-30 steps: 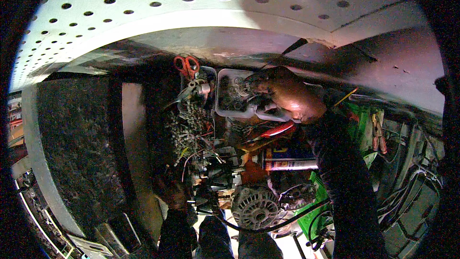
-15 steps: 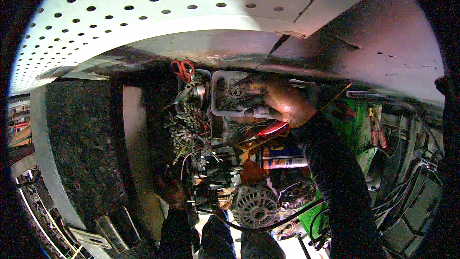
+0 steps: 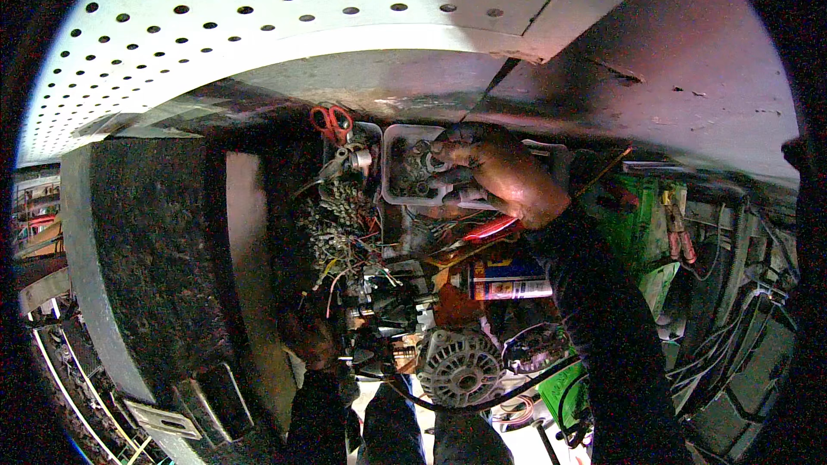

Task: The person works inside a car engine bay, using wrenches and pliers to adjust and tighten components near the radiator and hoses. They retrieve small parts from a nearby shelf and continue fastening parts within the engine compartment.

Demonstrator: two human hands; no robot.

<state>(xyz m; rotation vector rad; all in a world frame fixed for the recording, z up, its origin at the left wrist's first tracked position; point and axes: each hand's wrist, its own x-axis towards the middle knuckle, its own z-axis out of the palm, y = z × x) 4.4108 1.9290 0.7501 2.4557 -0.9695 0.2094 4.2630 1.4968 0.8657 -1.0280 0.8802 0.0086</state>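
My right hand [image 3: 495,168] reaches in from the right over a grey plastic tray [image 3: 388,194]. Its fingers are bent and spread apart, with the tips among small dark round metal parts [image 3: 418,164] in the tray. I see nothing gripped between them. Low on the left, my left hand [image 3: 314,340] is in deep shade beside a cluster of dark metal parts [image 3: 379,319]; its fingers do not show clearly. An alternator [image 3: 463,368] with a slotted round housing lies in front of my legs.
Red-handled scissors [image 3: 332,123] stand at the back, behind a heap of small metal pieces and wires [image 3: 340,224]. A blue can [image 3: 508,282] lies under my right forearm. Pliers [image 3: 679,237] hang by a green container [image 3: 629,215]. A perforated white panel [image 3: 284,9] overhangs the far side.
My right hand has shifted slightly right and its fingers have drawn back a little, showing more of the parts in the tray. My left hand stays low on the left.
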